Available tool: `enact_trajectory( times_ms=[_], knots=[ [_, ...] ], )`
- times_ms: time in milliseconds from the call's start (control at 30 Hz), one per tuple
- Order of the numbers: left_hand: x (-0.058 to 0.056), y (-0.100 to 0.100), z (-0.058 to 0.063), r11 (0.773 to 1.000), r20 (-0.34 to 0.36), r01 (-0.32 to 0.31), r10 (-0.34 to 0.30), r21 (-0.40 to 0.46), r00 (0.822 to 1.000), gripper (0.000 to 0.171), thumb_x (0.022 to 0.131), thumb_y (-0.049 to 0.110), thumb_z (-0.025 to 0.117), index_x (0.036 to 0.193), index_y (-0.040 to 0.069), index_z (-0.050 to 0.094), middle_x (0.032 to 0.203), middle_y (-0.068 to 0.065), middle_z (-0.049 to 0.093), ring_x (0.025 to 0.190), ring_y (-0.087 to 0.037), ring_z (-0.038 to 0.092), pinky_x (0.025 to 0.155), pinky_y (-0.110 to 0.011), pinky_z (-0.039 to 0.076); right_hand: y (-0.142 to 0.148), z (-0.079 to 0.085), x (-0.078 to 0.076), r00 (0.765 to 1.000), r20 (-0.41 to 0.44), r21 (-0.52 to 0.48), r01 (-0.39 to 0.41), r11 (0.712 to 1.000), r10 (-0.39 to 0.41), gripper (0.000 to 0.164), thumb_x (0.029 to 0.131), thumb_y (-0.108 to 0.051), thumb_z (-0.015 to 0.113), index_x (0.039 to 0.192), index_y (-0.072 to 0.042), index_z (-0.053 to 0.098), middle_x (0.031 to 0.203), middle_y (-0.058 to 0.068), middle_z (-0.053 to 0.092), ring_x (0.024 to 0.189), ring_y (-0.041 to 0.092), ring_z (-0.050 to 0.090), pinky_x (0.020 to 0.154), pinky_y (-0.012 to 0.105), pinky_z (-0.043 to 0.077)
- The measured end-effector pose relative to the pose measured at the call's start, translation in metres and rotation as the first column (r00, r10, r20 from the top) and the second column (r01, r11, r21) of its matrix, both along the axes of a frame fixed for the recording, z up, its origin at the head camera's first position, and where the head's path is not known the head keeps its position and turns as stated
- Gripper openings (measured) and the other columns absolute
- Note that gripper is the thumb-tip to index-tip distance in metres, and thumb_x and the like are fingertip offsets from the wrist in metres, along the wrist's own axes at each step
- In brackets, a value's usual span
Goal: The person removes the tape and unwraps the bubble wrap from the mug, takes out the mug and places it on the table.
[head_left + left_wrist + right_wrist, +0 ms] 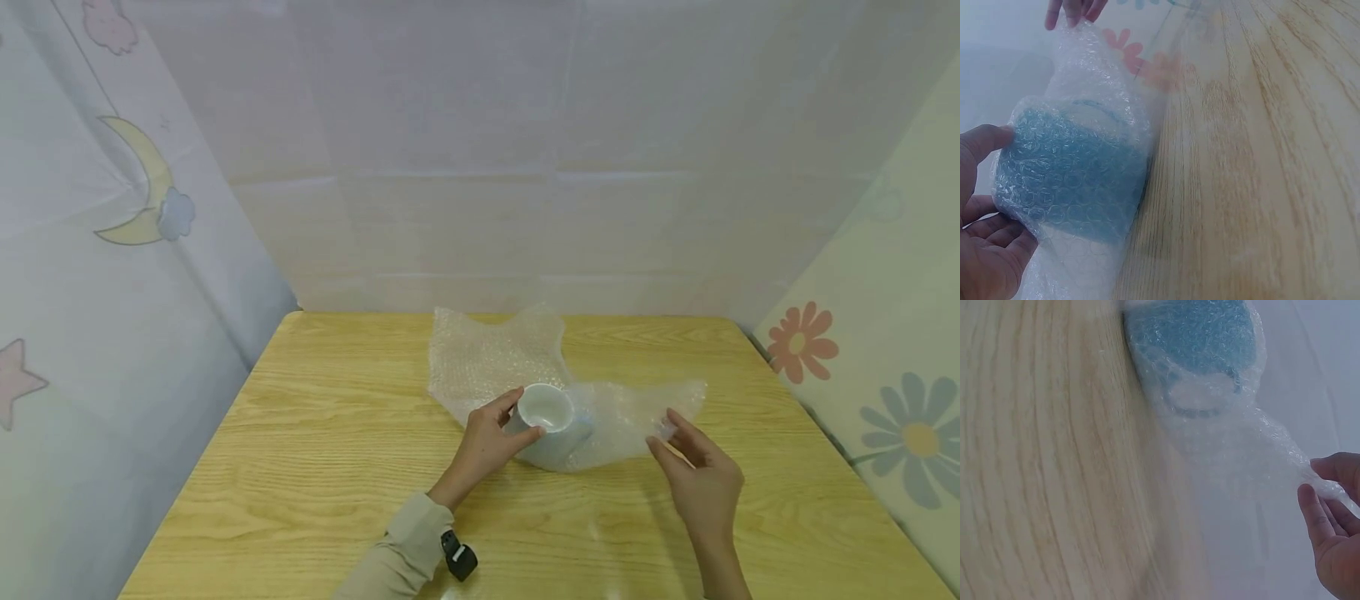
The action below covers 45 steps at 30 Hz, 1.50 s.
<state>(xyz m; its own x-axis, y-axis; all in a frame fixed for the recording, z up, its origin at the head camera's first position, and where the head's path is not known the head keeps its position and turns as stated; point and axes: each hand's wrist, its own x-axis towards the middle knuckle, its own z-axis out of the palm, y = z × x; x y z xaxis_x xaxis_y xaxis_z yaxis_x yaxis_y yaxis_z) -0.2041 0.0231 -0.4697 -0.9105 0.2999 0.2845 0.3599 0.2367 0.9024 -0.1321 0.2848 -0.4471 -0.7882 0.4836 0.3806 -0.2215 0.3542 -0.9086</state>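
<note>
Left hand (487,437) grips blue-and-white round mug (547,409); right hand (703,482) pinches clear plastic bubble wrap (618,419) right of mug. Hard tug could tip mug.

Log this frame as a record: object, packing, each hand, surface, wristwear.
object: mug, upright, white inside, blue outside, mouth uncovered
packing: clear bubble wrap round the mug's side and handle, one part spread out beyond the mug
left hand: holds the mug near its rim
right hand: pinches the wrap's free end
surface: wood-grain table
wristwear: black band, left wrist
</note>
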Motion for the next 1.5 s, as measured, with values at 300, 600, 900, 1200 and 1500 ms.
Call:
enact_trajectory(
  times_ms=[300, 600, 900, 1200, 1500],
  knots=[
    [0.000, -0.001, 0.001, 1.000, -0.007, 0.010, -0.010, 0.009, 1.000, 0.064, 0.084, 0.024, 0.078, 0.137, -0.001, 0.052, 0.138, -0.015, 0.052, 0.126, -0.025, 0.050, 0.095, -0.029, 0.047, 0.009, -0.004, 0.000, 0.981, 0.189, -0.253, 0.088, 0.963, -0.040, 0.049, 0.074, 0.004, 0.082, 0.121, -0.001, 0.068, 0.092, -0.002, 0.066, 0.080, 0.002, 0.065, 0.071, 0.013, 0.052],
    [0.000, 0.001, -0.002, 0.999, 0.015, 0.011, -0.012, 0.033, 1.000, 0.066, 0.084, 0.023, 0.079, 0.138, -0.002, 0.051, 0.138, -0.014, 0.051, 0.125, -0.025, 0.050, 0.095, -0.027, 0.046, 0.020, -0.018, -0.002, 0.955, 0.295, -0.343, 0.148, 0.928, -0.043, 0.056, 0.072, -0.004, 0.086, 0.123, -0.004, 0.066, 0.089, -0.007, 0.067, 0.081, 0.004, 0.061, 0.064, 0.012, 0.052],
    [0.000, 0.001, -0.003, 0.999, 0.013, 0.010, -0.010, 0.034, 1.000, 0.066, 0.084, 0.024, 0.079, 0.138, -0.003, 0.051, 0.139, -0.014, 0.050, 0.126, -0.025, 0.050, 0.095, -0.026, 0.046, 0.023, -0.024, 0.000, 0.938, 0.347, -0.357, 0.154, 0.921, -0.023, 0.058, 0.072, -0.009, 0.087, 0.126, -0.003, 0.064, 0.086, -0.009, 0.068, 0.077, 0.000, 0.063, 0.062, 0.013, 0.052],
    [-0.001, 0.000, -0.003, 1.000, -0.016, 0.003, -0.003, -0.029, 1.000, 0.067, 0.086, 0.030, 0.077, 0.138, -0.002, 0.050, 0.140, -0.013, 0.050, 0.129, -0.025, 0.047, 0.096, -0.031, 0.047, 0.024, -0.022, 0.001, 0.920, 0.387, -0.240, 0.157, 0.958, -0.054, 0.057, 0.075, -0.018, 0.086, 0.126, -0.005, 0.065, 0.101, -0.010, 0.065, 0.086, -0.004, 0.059, 0.069, 0.009, 0.050],
    [-0.003, -0.005, 0.006, 0.978, -0.126, -0.017, -0.010, -0.207, 0.992, 0.069, 0.084, 0.036, 0.077, 0.137, -0.002, 0.052, 0.138, -0.016, 0.052, 0.129, -0.030, 0.046, 0.103, -0.044, 0.041, 0.029, -0.007, 0.003, 0.947, 0.321, -0.212, 0.097, 0.972, -0.024, 0.053, 0.082, -0.020, 0.081, 0.129, -0.003, 0.062, 0.155, 0.007, 0.030, 0.139, 0.024, 0.032, 0.085, 0.009, 0.043]
  ],
)
